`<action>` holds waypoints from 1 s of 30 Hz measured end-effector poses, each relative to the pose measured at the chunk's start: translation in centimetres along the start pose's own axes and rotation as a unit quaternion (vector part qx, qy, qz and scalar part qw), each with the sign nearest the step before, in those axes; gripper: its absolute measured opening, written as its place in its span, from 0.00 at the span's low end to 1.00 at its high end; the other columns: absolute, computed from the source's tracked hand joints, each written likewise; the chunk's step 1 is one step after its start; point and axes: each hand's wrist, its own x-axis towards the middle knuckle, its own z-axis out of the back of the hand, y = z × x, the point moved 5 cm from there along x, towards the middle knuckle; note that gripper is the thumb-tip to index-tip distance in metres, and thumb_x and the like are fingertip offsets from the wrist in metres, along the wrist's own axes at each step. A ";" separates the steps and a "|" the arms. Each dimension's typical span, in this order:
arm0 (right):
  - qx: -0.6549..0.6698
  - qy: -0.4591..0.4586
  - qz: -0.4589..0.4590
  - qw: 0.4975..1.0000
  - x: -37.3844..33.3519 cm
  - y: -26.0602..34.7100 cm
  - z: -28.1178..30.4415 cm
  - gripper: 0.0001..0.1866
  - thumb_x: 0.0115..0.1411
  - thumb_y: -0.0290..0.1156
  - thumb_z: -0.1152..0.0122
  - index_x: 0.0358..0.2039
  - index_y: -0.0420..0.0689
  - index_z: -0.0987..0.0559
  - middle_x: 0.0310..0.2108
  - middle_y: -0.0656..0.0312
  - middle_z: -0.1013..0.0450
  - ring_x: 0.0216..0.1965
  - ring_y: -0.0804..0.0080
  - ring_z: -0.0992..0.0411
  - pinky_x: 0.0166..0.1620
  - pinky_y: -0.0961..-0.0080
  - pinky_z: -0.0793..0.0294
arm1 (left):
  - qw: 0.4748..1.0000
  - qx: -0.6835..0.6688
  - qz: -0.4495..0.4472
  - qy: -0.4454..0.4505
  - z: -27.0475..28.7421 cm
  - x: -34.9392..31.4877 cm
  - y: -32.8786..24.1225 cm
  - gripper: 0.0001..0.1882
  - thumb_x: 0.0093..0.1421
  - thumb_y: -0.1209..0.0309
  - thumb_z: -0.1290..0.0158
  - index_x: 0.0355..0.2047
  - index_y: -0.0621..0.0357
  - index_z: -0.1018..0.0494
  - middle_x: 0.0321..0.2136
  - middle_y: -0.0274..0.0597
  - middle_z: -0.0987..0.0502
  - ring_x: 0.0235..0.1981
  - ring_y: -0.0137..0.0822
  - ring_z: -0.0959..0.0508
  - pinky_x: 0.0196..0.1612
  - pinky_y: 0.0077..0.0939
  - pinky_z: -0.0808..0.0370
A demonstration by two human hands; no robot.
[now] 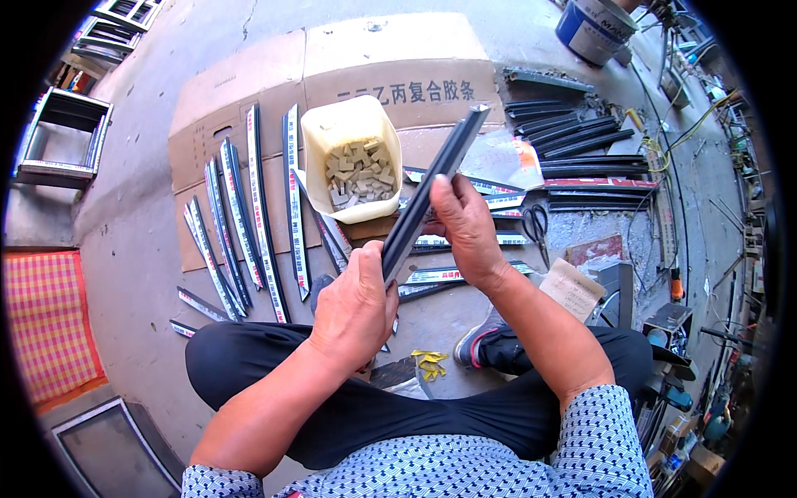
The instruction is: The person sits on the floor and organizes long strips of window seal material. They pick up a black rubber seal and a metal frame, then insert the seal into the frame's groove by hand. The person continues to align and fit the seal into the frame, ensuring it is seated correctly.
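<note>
A dark frame profile strip (423, 192) slants up and away to the right in front of me, held off the floor in both hands. My left hand (357, 303) is closed round its near end. Higher up, my right hand (466, 231) grips the strip with the thumb along its side. Behind the strip stands a cream plastic tub (349, 120) with many small grey angular pieces (361, 170) in it. Left of the tub, several dark profile strips (257, 199) with printed white film lie fanned out. More film-covered strips (432, 275) lie below and right of my hands.
Flattened cardboard (241, 79) lies under the tub. Scissors (538, 228) and a stack of dark strips (573, 133) are on the right. A blue-and-white bucket (594, 33) stands at the far right. Yellow scraps (430, 363) lie near my shoe; a metal frame (62, 137) stands at left.
</note>
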 end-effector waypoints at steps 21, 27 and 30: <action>-0.112 0.027 0.009 0.993 -6.1 5.4 -0.1 0.20 0.68 0.37 0.31 0.53 0.40 0.26 0.43 0.57 0.19 0.48 0.71 0.19 0.55 0.72 0.19 | 0.988 -0.070 -0.136 0.010 -0.9 -1.0 -2.8 0.35 0.62 0.74 0.42 0.67 0.61 0.46 0.37 0.63 0.23 0.39 0.66 0.20 0.42 0.54 0.24; -0.087 0.055 0.009 0.995 -6.7 5.2 -0.8 0.23 0.67 0.42 0.29 0.52 0.39 0.26 0.46 0.59 0.23 0.50 0.75 0.23 0.55 0.75 0.23 | 0.987 -0.128 -0.082 0.047 -0.6 -0.2 -3.1 0.30 0.69 0.60 0.42 0.63 0.61 0.41 0.41 0.64 0.23 0.42 0.64 0.20 0.43 0.51 0.23; -0.071 0.055 0.003 0.996 -6.8 5.6 -1.1 0.24 0.68 0.42 0.30 0.54 0.39 0.26 0.48 0.59 0.22 0.51 0.75 0.23 0.57 0.74 0.23 | 0.984 -0.157 -0.054 0.060 -0.4 0.0 -3.4 0.28 0.71 0.57 0.44 0.61 0.60 0.40 0.43 0.64 0.23 0.43 0.66 0.20 0.43 0.52 0.23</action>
